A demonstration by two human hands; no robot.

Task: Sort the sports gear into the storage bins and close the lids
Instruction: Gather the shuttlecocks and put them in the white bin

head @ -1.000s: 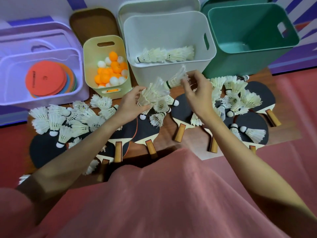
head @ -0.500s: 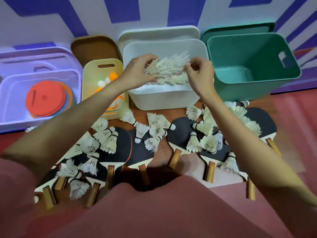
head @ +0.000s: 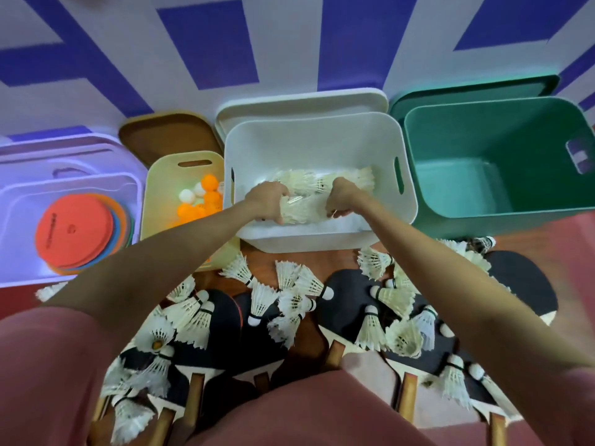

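Both my hands reach down inside the white bin (head: 309,133). My left hand (head: 265,201) and my right hand (head: 344,197) each grip an end of a row of stacked white shuttlecocks (head: 302,212), low near the bin's floor. Another row of shuttlecocks (head: 347,178) lies behind it in the bin. Several loose shuttlecocks (head: 289,294) lie on the floor over black table tennis paddles (head: 521,281) with wooden handles.
An empty green bin (head: 502,133) stands at the right, its lid behind it. A small yellow bin (head: 167,188) holds orange and white balls; a brown lid (head: 167,136) lies behind it. At the left a purple bin (head: 19,201) contains flat coloured discs (head: 74,230).
Both hands have carried the shuttlecock row from above the paddles up over the white bin and lowered it inside. The camera has tilted up towards the wall.
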